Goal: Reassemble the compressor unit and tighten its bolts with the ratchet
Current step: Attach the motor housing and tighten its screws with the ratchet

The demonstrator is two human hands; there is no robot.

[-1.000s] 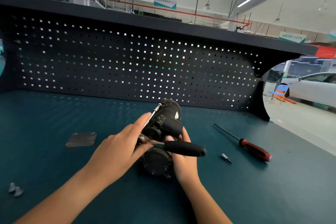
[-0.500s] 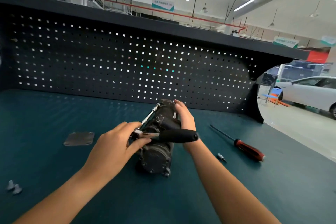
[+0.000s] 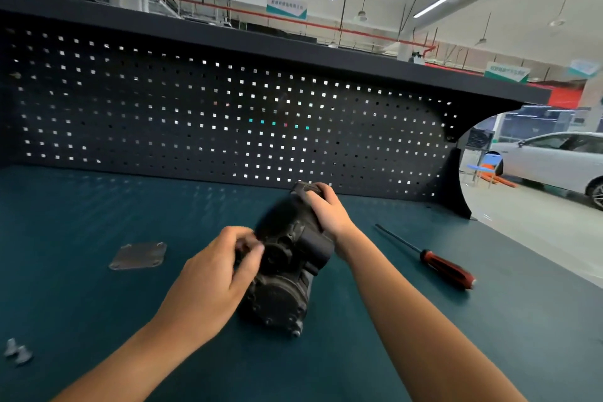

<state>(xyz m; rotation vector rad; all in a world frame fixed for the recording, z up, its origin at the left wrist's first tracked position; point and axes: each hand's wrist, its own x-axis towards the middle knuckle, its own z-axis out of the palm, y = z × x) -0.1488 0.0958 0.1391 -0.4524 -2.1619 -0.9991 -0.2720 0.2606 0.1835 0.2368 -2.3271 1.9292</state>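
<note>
The black compressor unit (image 3: 280,284) lies on the teal bench, its long axis pointing away from me. My right hand (image 3: 326,214) grips its far top end from above. My left hand (image 3: 218,274) is at the unit's left side, fingers pinched on a dark part there that looks like the ratchet head. A blurred dark rounded piece that may be the ratchet handle (image 3: 315,246) sits across the top of the unit; I cannot make out the shaft.
A flat grey cover plate (image 3: 138,256) lies left of the unit. Two small bolts (image 3: 18,351) rest at the near left. A red-handled screwdriver (image 3: 447,269) lies to the right. A black pegboard (image 3: 195,114) closes the back; the bench edge runs along the right.
My right hand left the ratchet handle and the near side of the unit and moved up to grip its far end. The handle no longer juts out to the right.
</note>
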